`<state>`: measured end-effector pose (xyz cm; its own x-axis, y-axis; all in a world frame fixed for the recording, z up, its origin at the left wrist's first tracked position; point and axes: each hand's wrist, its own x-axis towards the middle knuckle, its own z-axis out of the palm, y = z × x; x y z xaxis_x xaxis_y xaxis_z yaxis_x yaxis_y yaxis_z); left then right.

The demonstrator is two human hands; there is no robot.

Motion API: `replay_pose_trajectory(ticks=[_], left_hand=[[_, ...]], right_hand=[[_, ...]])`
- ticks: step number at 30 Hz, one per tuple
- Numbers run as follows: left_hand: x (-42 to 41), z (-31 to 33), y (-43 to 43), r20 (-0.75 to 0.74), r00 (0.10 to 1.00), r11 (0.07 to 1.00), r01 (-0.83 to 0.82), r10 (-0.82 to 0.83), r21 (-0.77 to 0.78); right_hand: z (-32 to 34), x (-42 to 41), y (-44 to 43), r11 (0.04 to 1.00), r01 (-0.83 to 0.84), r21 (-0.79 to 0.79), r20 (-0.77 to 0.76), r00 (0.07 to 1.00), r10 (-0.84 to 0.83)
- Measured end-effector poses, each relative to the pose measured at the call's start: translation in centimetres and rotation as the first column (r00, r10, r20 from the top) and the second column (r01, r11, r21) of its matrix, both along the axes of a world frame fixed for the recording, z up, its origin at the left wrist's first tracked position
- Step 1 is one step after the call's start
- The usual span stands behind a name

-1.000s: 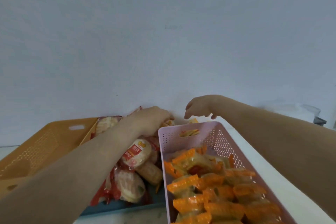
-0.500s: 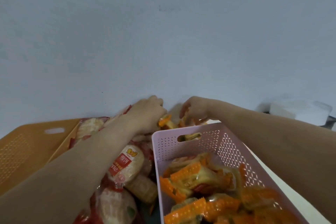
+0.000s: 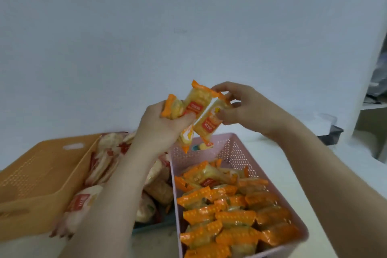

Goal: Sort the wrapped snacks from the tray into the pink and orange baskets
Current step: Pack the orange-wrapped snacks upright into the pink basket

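Far left, the orange basket (image 3: 41, 169) sits on the white table (image 3: 293, 163). Just beside it, red-wrapped snacks (image 3: 104, 159) are heaped in the blue tray (image 3: 146, 226).

Now my left hand (image 3: 161, 130): it's up in the air over the tray and the far end of the pink basket (image 3: 230, 146), fingers curled tight round a bunch of orange-wrapped packets (image 3: 173, 107). One pokes up out of the fist, crimped end skyward. Another hangs below it, tip pointing straight down at the pink rim.

Between the hands is a slanting packet (image 3: 209, 123). Its long axis is steep, with the top end up-right and the bottom end down-left over the basket. My right hand (image 3: 247, 109) pinches that top crimp between thumb and fingertips, the other fingers loosely bent.

Below, the pink basket is packed with sorted orange packets (image 3: 230, 216), most lying flat and crosswise.
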<state>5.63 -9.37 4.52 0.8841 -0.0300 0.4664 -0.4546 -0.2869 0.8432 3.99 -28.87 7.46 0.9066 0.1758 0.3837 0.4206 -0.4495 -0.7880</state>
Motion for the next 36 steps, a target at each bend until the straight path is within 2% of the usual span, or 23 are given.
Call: replay_pose_trajectory(ticks=[3,6,9,11,14,17,21,24,26,27,29,31,32,34,36], left_hand=[[-1.0,-2.1,-0.7,0.033,0.996,0.987,0.076,-0.081,0.139],[-0.4,-3.4,-1.0,0.003,0.991,0.939,0.129,-0.137,0.32],[0.8,-4.2,-0.7,0.058,0.994,0.835,0.048,-0.095,0.548],[1.0,-4.2,-0.6,0.124,0.992,0.831,-0.049,-0.024,0.554],[0.7,-3.9,-0.7,0.125,0.992,0.874,-0.087,0.03,0.479],[0.5,-3.6,-0.8,0.151,0.988,0.764,-0.099,0.001,0.638],[-0.3,-3.1,-0.8,0.036,0.996,0.592,0.022,-0.086,0.805],[-1.1,-2.2,-1.0,0.076,0.988,0.633,0.028,-0.136,0.774],[-1.6,-1.4,-1.0,0.076,0.987,0.648,0.037,-0.145,0.761],[-1.8,-1.0,-0.9,0.029,0.988,0.623,0.074,-0.153,0.779],[-2.2,-0.7,-0.7,-0.08,0.982,0.506,0.156,-0.169,0.848],[-2.3,-0.8,-0.6,-0.128,0.977,0.375,0.183,-0.168,0.909],[-2.2,-1.0,-0.6,-0.136,0.977,0.343,0.186,-0.164,0.921],[-1.8,-1.5,-0.5,-0.136,0.98,0.343,0.178,-0.144,0.922],[-1.1,-2.1,-0.4,-0.098,0.99,0.356,0.13,-0.105,0.925]], right_hand=[[-2.1,-1.3,-0.7,0.997,-0.021,-0.068,-0.03,0.999,0.019],[-3.8,-1.2,-1.1,0.989,-0.013,-0.148,0.018,1.0,0.015],[-5.0,-0.6,-1.6,0.952,0.071,-0.299,0.078,0.996,-0.05],[-5.2,-0.4,-2.1,0.911,0.147,-0.385,0.098,0.988,-0.119],[-5.2,-0.3,-2.5,0.873,0.191,-0.448,0.092,0.981,-0.168],[-5.5,0.1,-1.9,0.805,0.215,-0.553,0.116,0.977,-0.181],[-5.7,-0.2,-1.0,0.757,0.174,-0.629,0.093,0.984,-0.149],[-4.3,-1.1,-1.4,0.769,0.168,-0.616,0.094,0.986,-0.14],[-3.5,-2.1,-1.3,0.768,0.103,-0.633,0.045,0.994,-0.096],[-3.2,-2.6,-1.0,0.756,0.064,-0.651,0.01,0.997,-0.076],[-3.1,-3.4,-0.1,0.701,0.038,-0.713,0.007,0.999,-0.047],[-3.3,-3.9,0.8,0.644,0.098,-0.758,0.099,0.995,-0.034],[-3.4,-3.9,1.4,0.648,0.118,-0.753,0.133,0.991,-0.026],[-3.8,-3.9,2.5,0.685,0.088,-0.723,0.12,0.993,-0.001],[-4.6,-3.5,3.4,0.653,0.05,-0.755,0.087,0.996,0.024]])
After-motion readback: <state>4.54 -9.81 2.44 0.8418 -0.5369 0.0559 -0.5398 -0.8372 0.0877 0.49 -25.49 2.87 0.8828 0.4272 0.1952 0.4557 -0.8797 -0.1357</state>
